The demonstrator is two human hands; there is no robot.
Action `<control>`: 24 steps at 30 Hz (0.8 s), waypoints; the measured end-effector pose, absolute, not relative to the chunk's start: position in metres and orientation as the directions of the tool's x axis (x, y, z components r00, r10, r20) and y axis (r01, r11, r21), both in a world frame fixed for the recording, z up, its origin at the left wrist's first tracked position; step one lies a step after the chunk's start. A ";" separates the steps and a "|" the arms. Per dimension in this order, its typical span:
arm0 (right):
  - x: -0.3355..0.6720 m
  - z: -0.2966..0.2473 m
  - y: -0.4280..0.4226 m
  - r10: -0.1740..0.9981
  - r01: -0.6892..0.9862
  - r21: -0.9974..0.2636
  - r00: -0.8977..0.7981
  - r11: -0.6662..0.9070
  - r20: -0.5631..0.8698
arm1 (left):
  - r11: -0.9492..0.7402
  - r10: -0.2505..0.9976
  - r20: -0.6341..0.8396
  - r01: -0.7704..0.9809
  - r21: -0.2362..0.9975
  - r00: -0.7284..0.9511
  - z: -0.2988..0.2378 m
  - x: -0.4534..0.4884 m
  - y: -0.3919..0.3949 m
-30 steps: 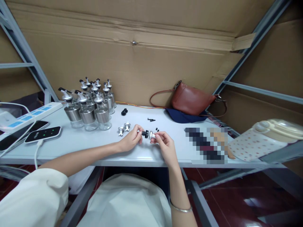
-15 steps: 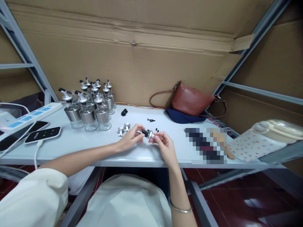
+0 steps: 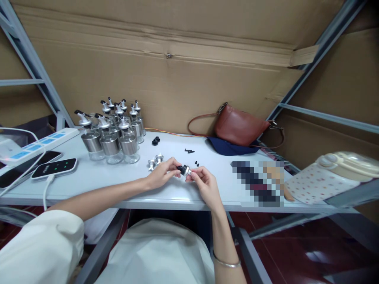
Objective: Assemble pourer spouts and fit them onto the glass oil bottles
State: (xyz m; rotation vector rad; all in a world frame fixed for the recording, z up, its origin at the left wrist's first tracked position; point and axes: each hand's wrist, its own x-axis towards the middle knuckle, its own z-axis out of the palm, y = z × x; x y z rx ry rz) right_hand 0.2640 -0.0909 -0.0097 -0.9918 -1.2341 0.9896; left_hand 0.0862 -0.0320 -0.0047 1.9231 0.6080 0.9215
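Observation:
A silver bottle pourer with a black stopper end is held between my two hands just above the table. My left hand pinches its black end between thumb and fingers. From the other side, the fingers of my right hand close on its silver spout. Just beyond my left hand lie several silver pourer tops. Small black pieces lie past my right hand, with thin black levers farther back. Black rings rest in a little pile nearer the bottles.
Several glass and steel oil bottles with pourers stand at the back left. A power strip, a phone and a white-edged device lie left. A brown handbag rests on a navy cloth. A dotted container stands right.
The pourer has turned slightly in my fingers, and my right fingertips have shifted along its spout. Both hands stay in nearly the same place; the whole view has moved a little.

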 end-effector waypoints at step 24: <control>0.251 -0.011 -0.084 0.974 -0.130 -0.969 0.124 0.208 0.192 | -0.468 0.730 0.412 -0.041 0.883 0.546 0.004 0.092 -0.035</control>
